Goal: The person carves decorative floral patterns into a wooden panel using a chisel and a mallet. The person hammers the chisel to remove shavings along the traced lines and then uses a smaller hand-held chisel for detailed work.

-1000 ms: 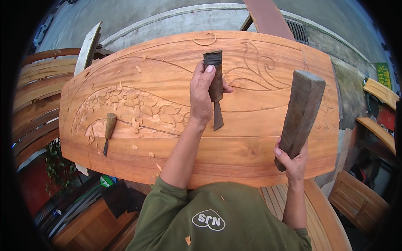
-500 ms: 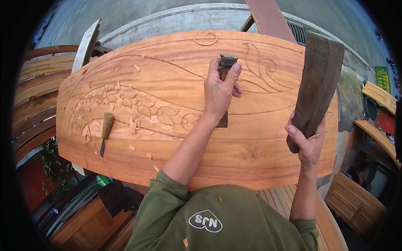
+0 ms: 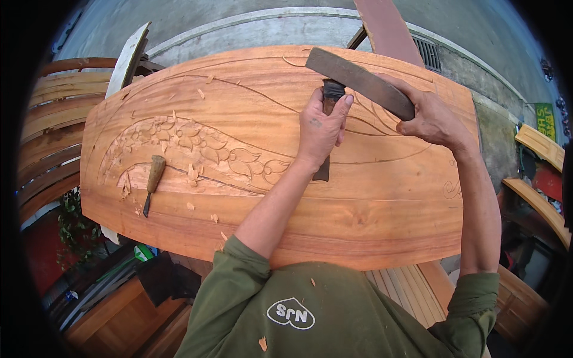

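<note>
My left hand [image 3: 322, 128] is wrapped round the handle of a chisel [image 3: 333, 89] held upright on the carved wooden panel [image 3: 370, 209]. Black wrapping covers the top of that handle, and a dark flat blade shows below my wrist. In my right hand [image 3: 427, 113] is a dark, flat wooden mallet [image 3: 361, 82], slanting across just above the chisel's top; whether the two touch I cannot tell. Further left lies a second chisel [image 3: 154, 182] with a worn wooden handle. Leaf and flower carving [image 3: 206, 143] runs across the panel's left side.
Loose wood shavings [image 3: 193, 173] are scattered over the left part of the panel. Wooden slats [image 3: 54, 131] stand at the left, a brown board [image 3: 391, 30] sticks out beyond the far edge, and wooden pieces [image 3: 540, 143] lie at the right.
My right hand has swung the mallet from upright at the right, left and down over the chisel. My left hand stays round the chisel, nearly unmoved.
</note>
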### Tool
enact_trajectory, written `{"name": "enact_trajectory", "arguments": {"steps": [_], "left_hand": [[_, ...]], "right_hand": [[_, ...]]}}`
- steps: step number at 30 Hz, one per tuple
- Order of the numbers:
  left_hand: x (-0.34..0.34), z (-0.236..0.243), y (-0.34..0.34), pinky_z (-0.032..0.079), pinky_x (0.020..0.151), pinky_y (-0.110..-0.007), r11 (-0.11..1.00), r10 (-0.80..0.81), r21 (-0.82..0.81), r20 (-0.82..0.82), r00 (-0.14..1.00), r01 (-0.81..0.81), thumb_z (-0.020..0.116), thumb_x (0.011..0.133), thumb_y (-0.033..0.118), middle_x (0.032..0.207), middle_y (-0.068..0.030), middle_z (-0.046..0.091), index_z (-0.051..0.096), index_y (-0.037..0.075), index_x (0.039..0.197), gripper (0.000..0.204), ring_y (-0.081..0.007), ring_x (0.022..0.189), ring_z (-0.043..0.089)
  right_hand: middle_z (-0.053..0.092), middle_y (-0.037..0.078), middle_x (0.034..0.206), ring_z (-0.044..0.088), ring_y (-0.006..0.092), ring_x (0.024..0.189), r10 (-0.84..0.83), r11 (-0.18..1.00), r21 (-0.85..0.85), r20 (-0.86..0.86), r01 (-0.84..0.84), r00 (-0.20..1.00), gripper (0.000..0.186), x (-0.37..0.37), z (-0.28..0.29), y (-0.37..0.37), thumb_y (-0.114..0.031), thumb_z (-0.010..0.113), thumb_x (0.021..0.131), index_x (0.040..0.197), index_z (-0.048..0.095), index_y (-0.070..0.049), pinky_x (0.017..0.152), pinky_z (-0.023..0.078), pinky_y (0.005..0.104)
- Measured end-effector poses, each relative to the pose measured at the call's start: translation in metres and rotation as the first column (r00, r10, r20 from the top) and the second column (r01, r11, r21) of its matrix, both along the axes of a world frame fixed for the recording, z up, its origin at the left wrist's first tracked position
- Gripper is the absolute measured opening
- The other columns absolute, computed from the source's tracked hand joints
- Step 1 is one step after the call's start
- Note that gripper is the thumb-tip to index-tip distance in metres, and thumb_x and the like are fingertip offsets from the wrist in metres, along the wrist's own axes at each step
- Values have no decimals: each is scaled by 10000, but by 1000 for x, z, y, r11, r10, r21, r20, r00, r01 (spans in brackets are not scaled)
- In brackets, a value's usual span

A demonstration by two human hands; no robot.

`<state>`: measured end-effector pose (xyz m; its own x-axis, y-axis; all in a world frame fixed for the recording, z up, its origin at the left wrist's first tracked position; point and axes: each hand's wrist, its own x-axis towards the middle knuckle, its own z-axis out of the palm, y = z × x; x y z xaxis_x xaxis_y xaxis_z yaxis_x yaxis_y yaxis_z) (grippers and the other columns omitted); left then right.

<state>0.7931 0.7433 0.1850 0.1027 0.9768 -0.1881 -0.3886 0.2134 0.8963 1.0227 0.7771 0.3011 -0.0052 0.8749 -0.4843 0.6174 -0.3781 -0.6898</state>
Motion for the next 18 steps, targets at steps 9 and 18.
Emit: {"name": "enact_trajectory", "arguments": {"steps": [9,18], "left_hand": [[4,-7,4,395,411,-227,993,-38,-114,9,999,39,772,1047,395,699,29,583,597,96,1082,348,-52,481,522],[10,-8,2,402,410,-223,989,-56,-136,3,998,56,762,1050,415,710,29,582,593,101,1078,359,-52,485,530]], "right_hand": [[697,26,933,596,117,680,-50,986,153,-110,67,993,995,10,-12,27,-96,789,756,1679,450,-246,646,526,280],[703,66,929,600,136,698,-227,908,296,-247,297,942,1056,12,-24,38,-89,779,736,1711,403,-243,653,523,331]]}}
